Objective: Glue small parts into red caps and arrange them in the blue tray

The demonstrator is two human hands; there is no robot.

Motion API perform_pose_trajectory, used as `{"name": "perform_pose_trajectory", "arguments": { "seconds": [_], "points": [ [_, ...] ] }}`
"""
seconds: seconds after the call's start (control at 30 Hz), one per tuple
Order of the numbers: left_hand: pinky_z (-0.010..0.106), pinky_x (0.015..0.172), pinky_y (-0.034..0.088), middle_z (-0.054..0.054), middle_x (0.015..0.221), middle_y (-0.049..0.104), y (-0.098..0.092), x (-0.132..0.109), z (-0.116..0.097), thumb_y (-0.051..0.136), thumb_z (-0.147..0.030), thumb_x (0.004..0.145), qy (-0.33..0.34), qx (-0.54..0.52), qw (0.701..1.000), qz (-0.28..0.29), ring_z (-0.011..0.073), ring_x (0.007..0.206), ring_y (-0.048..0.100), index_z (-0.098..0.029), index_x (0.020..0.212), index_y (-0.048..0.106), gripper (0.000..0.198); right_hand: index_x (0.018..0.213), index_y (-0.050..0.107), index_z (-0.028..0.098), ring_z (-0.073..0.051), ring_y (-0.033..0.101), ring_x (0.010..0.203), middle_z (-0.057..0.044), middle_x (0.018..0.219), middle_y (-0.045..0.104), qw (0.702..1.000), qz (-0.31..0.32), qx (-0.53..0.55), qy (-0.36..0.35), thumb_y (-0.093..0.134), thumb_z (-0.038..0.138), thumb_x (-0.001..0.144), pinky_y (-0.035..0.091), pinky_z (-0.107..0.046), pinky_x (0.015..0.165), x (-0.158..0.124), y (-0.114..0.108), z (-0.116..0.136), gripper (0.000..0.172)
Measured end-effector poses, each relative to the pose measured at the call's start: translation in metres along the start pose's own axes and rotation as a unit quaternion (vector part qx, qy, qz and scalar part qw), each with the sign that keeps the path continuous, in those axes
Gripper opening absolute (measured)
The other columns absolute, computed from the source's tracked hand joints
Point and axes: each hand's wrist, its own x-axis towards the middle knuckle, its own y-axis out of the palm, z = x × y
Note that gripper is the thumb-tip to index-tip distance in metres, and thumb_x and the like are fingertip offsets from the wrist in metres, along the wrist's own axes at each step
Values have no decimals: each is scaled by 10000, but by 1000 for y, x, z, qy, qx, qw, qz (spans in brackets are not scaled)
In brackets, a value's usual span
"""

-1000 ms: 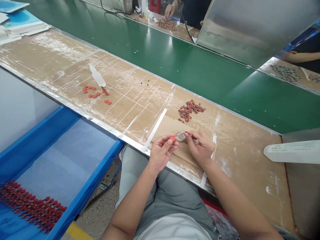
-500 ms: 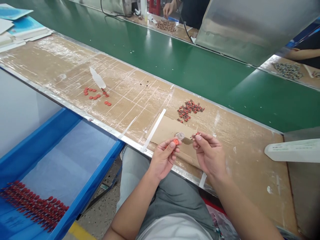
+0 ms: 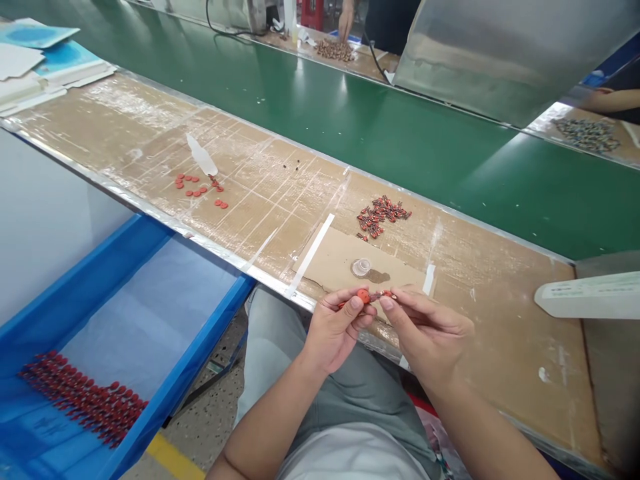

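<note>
My left hand pinches a round red button-like disc between thumb and fingers. Close against it, my right hand is closed on a small red-and-dark piece, whose dark end reaches the disc. Whether the two are joined I cannot tell. Just beyond my hands, a small clear round container stands on a cardboard sheet. A heap of similar red-and-dark pieces lies behind the sheet. Further left are several loose red discs near a white pointed strip.
A green conveyor belt runs behind the table. At lower left, a blue tray holds rows of red pieces. A white bottle-like object lies at right. Across the belt, a co-worker's hand touches a brownish heap.
My right hand has come left and down, bringing the small red-and-dark piece against the disc. My left hand has shifted slightly right and down, uncovering the clear container.
</note>
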Motion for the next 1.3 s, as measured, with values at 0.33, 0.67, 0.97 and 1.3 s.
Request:
{"name": "perform_pose_trajectory", "arguments": {
  "seconds": [0.33,0.67,0.97,1.3],
  "points": [
    [110,646,568,47,840,778,1,0,-1,867,-253,654,-6,1,1000,1,80,671,713,-158,880,767,265,908,768,260,-200,748,753,-37,889,777,1000,-23,17,12,811,144,720,653,-333,692,-1,3,-5,225],
    [115,630,562,38,790,770,2,0,-3,892,-268,608,-11,3,1000,-18,86,656,709,-158,866,764,308,910,770,264,-195,749,730,-23,871,778,1000,-22,-22,4,818,124,704,659,-314,674,-1,2,0,254],
    [121,634,570,33,789,769,3,0,-3,896,-273,596,-3,7,1000,-19,88,659,712,-164,855,765,310,883,768,255,-212,746,716,-33,855,777,999,-19,-48,-12,825,159,701,661,-346,654,1,2,1,213],
    [127,618,570,30,765,765,1,0,-3,905,-277,576,3,12,1000,-22,86,630,703,-166,829,768,308,940,765,291,-193,742,721,-8,867,776,997,7,-54,-51,811,101,700,649,-331,676,1,1,0,310]
  ]
}}
